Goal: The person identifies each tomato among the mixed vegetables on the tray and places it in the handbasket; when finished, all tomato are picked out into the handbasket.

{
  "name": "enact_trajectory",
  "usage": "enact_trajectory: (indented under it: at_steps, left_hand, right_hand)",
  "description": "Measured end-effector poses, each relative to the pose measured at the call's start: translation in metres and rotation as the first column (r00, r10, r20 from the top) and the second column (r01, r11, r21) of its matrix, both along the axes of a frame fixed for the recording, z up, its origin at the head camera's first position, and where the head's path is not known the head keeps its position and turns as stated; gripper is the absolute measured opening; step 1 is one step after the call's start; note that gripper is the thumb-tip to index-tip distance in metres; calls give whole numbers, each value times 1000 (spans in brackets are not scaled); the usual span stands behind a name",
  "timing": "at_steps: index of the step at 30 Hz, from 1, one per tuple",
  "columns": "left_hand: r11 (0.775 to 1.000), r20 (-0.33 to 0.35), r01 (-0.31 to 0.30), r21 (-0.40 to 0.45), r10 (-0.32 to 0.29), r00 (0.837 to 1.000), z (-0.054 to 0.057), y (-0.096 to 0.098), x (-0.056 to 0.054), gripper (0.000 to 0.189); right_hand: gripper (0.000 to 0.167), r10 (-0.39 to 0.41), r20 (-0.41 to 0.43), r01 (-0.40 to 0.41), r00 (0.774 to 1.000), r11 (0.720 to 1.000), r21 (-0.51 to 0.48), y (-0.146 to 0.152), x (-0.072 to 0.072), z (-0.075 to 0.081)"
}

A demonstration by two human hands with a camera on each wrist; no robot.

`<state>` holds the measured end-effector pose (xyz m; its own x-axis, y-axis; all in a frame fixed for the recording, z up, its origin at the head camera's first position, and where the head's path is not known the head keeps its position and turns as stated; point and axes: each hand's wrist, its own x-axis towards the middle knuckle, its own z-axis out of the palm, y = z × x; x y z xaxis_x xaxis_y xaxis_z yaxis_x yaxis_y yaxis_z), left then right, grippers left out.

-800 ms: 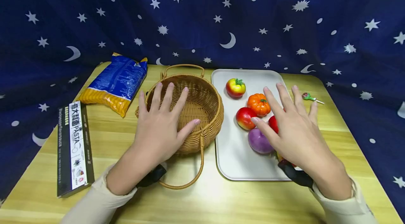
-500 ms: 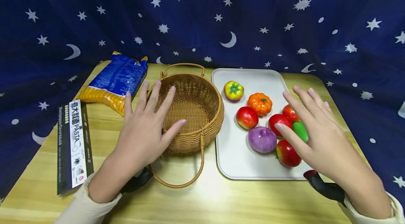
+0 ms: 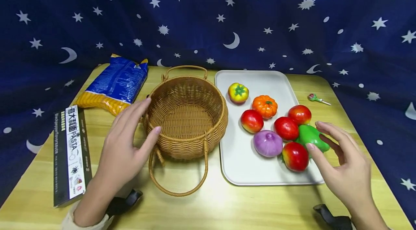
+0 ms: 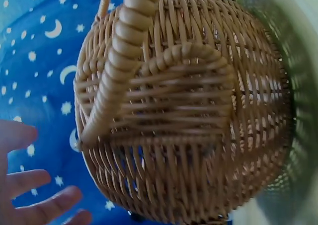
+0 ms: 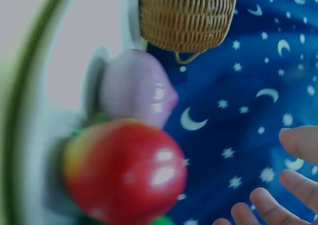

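A brown wicker basket stands upright beside the tray bearing a green fruit.

Table: basket, tray, blue bag, pasta box, lollipop

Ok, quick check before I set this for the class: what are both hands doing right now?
Left hand: open, holding nothing, near the basket.
Right hand: open, holding nothing, near the tray.

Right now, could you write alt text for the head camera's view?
A person's left hand is beside an empty wicker basket, their right hand near colourful fruit and vegetables on a white tray. A pasta box and blue bag lie left of the basket.
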<state>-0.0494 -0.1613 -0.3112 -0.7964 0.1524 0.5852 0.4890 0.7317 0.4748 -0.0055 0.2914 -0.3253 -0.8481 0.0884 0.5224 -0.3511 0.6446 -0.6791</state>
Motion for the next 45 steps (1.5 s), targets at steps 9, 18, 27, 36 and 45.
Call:
enact_trajectory:
  at_steps: [9,18,27,36,45]
  left_hand:
    - [978,-15,8,210,-5,1000,-19,-17,10,57]
    - [922,109,11,386,-57,992,-43,-13,13,54]
    - [888,137,-23,460,-46,989,-59,1,5,52]
    - [874,152,-28,485,-53,987,-57,5,5,51]
    - [843,179,-23,538,-88,980,-61,8,3,49]
  right_hand:
    - [71,-65,182,90,981,987,-133,8,19,-35]
    - [71,-74,137,87,988,992,-91,5,21,-66]
    - [67,-173,173,178,970,984,-13,0,22,-70]
    - [67,-211,224,216,952,976,2,-3,21,-75]
    - [67,-210,192,216,959,976,-9,-1,21,-79]
